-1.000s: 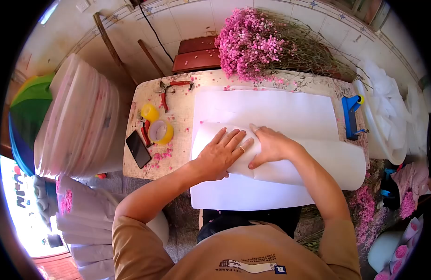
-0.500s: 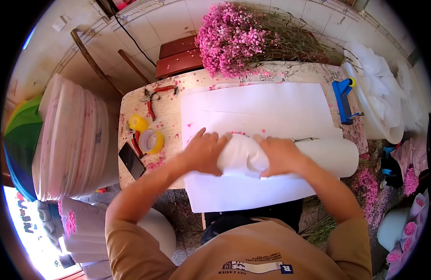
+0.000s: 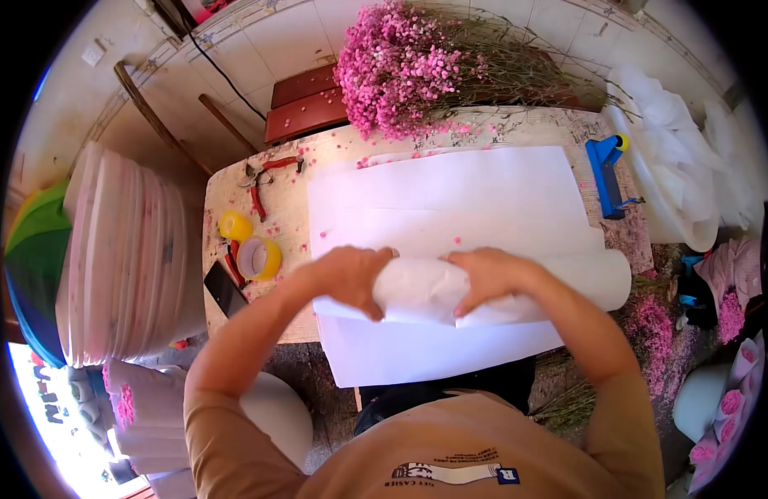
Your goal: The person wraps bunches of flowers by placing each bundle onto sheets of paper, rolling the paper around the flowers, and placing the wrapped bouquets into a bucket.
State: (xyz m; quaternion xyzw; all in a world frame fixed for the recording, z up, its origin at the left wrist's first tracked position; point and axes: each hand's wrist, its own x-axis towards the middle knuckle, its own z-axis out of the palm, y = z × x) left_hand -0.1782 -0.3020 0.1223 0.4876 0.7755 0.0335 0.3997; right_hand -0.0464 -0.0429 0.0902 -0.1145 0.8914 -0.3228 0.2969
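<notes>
A rolled white paper bundle [image 3: 421,289] lies across flat white sheets [image 3: 450,187] on the wooden table. My left hand [image 3: 350,279] is wrapped round the roll's left part, thumb on the near side. Farther right, my right hand [image 3: 493,281] grips the same roll, with its thumb and fingers on opposite sides. The roll's wide end sticks out past my right hand toward the table's right edge. Whatever the roll encloses is hidden. A few pink petals dot the sheets beyond it.
Pink flowers [image 3: 400,71] lie at the table's back edge. Pruning shears [image 3: 257,179], tape rolls [image 3: 259,258] and a phone [image 3: 224,289] are at the left. A blue tape dispenser [image 3: 605,176] stands at the right. Stacked white material [image 3: 126,249] rises beyond the left edge.
Both hands have gone from lying over the paper to gripping round it. The paper is now a tighter roll, and the stems seen beside it half a second ago no longer show. The view has shifted.
</notes>
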